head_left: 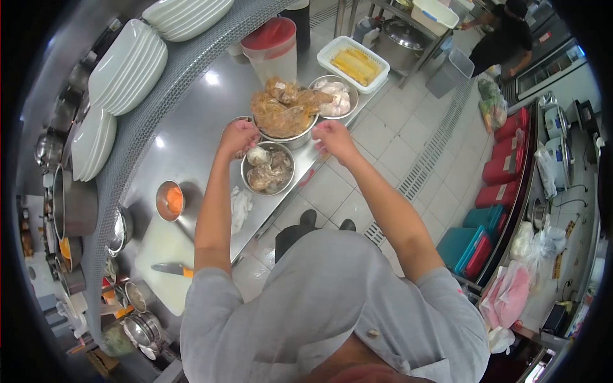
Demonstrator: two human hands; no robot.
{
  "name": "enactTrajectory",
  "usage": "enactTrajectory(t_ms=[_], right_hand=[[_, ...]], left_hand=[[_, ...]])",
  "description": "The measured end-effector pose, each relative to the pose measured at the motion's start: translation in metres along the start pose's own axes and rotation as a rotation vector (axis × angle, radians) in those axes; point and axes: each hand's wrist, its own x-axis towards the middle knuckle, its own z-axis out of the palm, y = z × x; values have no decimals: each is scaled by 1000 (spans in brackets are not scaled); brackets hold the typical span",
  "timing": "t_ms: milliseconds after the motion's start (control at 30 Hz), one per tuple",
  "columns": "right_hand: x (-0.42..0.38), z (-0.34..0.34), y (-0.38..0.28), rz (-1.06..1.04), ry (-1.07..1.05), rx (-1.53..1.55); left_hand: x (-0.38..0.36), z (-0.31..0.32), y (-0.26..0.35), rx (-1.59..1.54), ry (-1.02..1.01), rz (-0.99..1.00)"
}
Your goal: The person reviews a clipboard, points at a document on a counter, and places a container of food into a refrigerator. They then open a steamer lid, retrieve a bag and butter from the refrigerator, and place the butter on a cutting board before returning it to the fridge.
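My left hand [240, 138] is at the left side of a metal bowl, its fingers curled together; whatever they hold is too small to make out. My right hand [333, 140] hovers at the right of the same bowl, fingers bent and pressed together. Between them, brown food in crumpled clear plastic [281, 108] fills the large metal bowl [295, 139]. Just in front stands a smaller metal bowl [269, 168] with greyish-brown pieces and a whitish lump. Behind my right hand is a bowl of pale pieces [333, 97].
A white tub with yellow food [355, 64] and a red-lidded container [271, 48] stand at the back. On the left are an orange-filled cup [170, 200], a cutting board [165, 246] with a knife [171, 269], and stacked plates [129, 67]. Another person [504, 38] stands at the upper right.
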Motion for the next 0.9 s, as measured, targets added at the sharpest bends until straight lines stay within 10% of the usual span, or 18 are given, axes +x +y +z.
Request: enactTrajectory(t_ms=[700,900], right_hand=[[-9,5,-21,32,-48,404],[-85,-54,-5,-33,145,479]], left_hand=[[-53,19,45,-204,21,307],[-125,80,123,475,341,855]])
